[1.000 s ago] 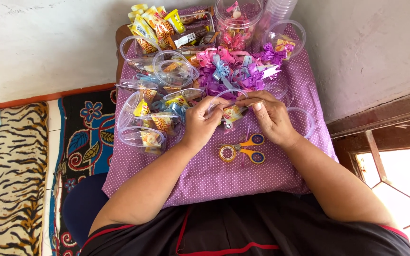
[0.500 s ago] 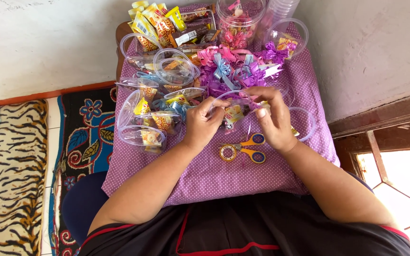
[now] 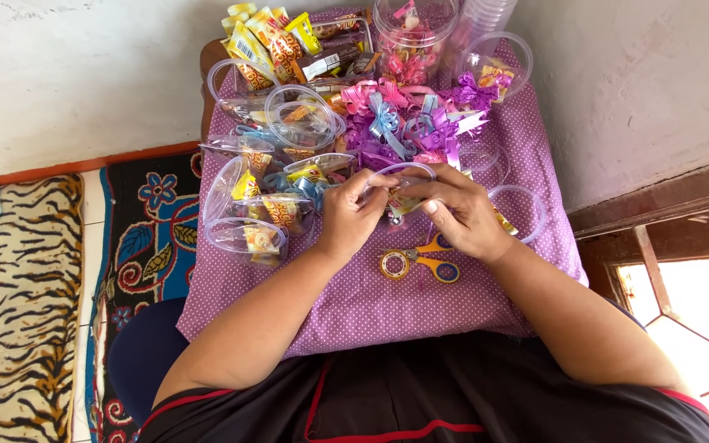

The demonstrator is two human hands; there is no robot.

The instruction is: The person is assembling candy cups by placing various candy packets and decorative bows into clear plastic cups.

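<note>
My left hand [image 3: 353, 215] and my right hand [image 3: 459, 210] meet over a clear plastic cup [image 3: 404, 182] with sweets inside, both gripping it above the purple dotted cloth [image 3: 420, 308]. Fingertips of both hands pinch at the cup's rim. Yellow-and-blue scissors [image 3: 418, 260] lie on the cloth just below my hands. A pile of pink, purple and blue ribbon bows [image 3: 408, 119] sits right behind the cup.
Filled clear cups [image 3: 260, 209] lie to the left. Yellow snack packets [image 3: 268, 41] and a clear jar of bows [image 3: 416, 37] stand at the back. Another cup [image 3: 494, 74] sits back right. A patterned rug [image 3: 137, 254] and tiger-print mat [image 3: 14, 303] lie left.
Both hands have shifted slightly on the cup, the right fingers moving over its rim toward the left hand. The scissors have not moved.
</note>
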